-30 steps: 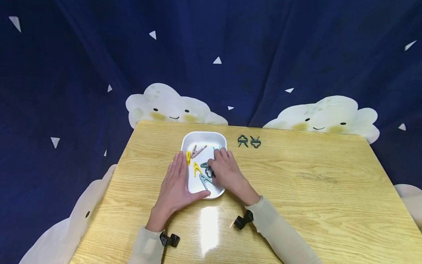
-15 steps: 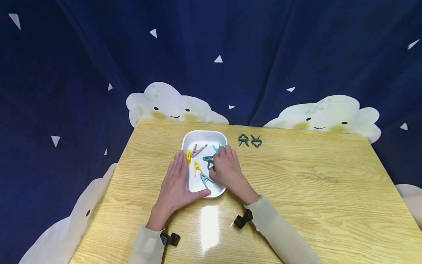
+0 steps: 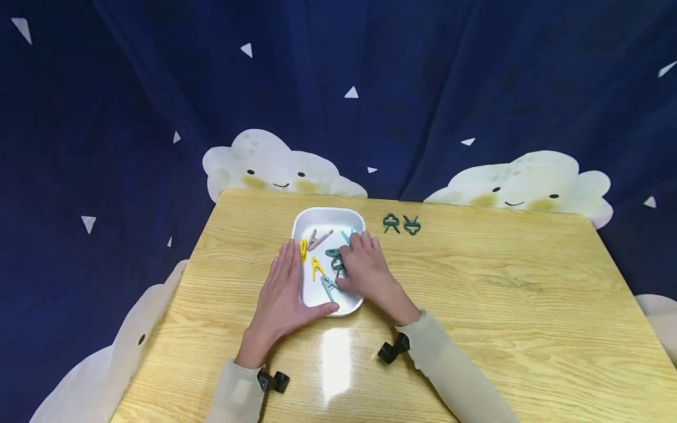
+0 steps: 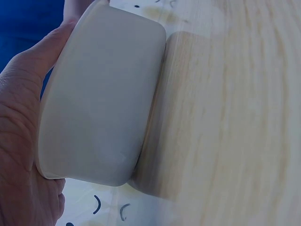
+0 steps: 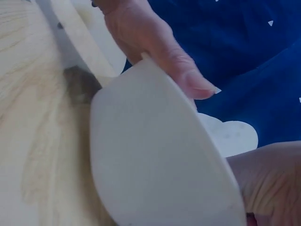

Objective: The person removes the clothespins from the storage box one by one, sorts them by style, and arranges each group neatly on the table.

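A white tray (image 3: 327,214) holds several plastic clips. My left hand (image 3: 282,294) lies along its left wall with fingers straight, the thumb over the front rim; the left wrist view shows the tray's wall against the palm. My right hand (image 3: 366,267) reaches in over the right rim with bent fingers, gripping at a dark green clip (image 3: 337,265), partly hidden by the hand. Around it lie a light teal clip (image 3: 328,286), a yellow clip (image 3: 317,268), a second yellow clip (image 3: 303,251), a greyish-pink clip (image 3: 319,239) and a half-covered light blue clip (image 3: 347,236).
Two dark green clips (image 3: 391,223) lie apart on the wooden table (image 3: 502,329) right of the tray. A dark blue curtain (image 3: 402,88) with white clouds hangs behind the table.
My right hand shifts slightly within the tray, and the dark green clips beside its fingers have moved a little toward the far side. The left hand stays at the tray.
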A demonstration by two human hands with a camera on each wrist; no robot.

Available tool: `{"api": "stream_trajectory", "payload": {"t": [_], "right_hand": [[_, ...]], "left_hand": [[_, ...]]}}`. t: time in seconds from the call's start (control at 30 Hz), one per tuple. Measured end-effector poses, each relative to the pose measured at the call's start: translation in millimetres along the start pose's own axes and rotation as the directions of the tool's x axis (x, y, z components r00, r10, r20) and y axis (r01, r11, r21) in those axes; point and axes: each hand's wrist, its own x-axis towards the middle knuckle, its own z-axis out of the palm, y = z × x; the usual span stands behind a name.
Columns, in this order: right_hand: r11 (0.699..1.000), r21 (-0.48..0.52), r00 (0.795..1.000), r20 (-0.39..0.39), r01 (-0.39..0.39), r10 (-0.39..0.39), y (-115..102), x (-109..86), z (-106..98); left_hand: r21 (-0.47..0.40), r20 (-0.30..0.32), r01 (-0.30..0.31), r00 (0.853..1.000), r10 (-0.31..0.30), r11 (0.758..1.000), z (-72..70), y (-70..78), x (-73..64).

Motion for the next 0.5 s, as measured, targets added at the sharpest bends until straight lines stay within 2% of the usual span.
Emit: {"api": "stream_trajectory", "payload": {"t": [0.2,0.5], "right_hand": [[0.999,-0.032,1.000,-0.001,-0.027,0.027,-2.8,0.6,4.0],[0.999,-0.029,0.999,-0.022,-0.026,0.026,-2.6,1.3,7.1]], "left_hand": [[0.002,-0.004,-0.004,1.000,0.004,1.000,0.7,0.3,0.3],[0.006,-0.022,-0.013,1.000,0.013,1.000,0.8,0.0,0.1]]}}
